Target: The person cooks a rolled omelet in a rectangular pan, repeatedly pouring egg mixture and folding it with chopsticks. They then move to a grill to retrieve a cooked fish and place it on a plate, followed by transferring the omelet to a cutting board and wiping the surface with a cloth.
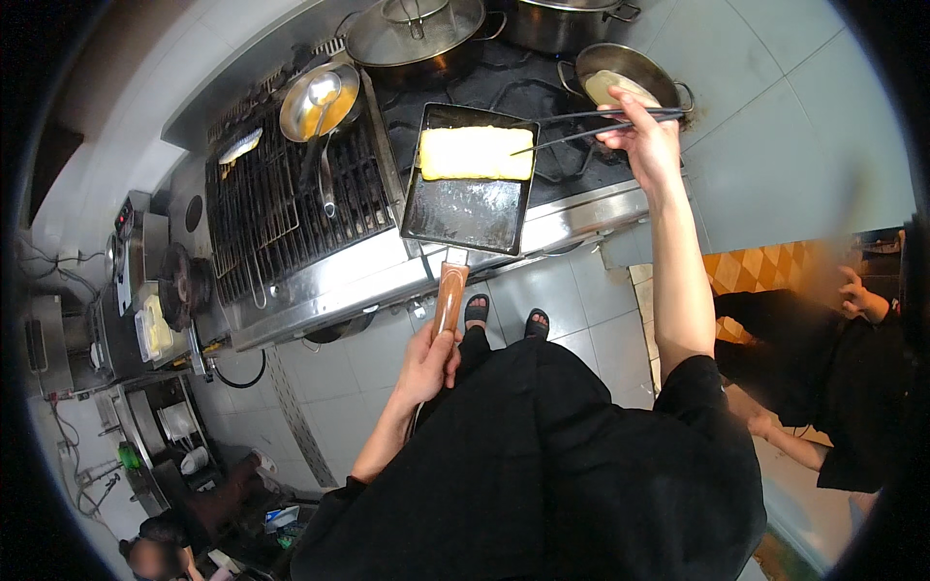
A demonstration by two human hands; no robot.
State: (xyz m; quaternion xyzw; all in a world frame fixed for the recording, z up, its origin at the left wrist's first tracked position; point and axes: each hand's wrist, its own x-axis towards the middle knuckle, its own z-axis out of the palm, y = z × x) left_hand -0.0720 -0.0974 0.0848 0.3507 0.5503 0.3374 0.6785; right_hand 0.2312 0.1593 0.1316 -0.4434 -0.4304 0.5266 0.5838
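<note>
Bright overhead light, steel glare, dark fisheye rim, bent edges, blurred right side

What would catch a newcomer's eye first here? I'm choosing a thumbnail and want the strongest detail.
The yellow rolled omelette stands out first, lying at the far end of the rectangular pan over the stove. The left hand grips the pan's wooden handle, while the right hand holds long chopsticks whose tips reach the omelette. To the left, a round bowl of orange liquid with a ladle sits on the black grill.
</note>
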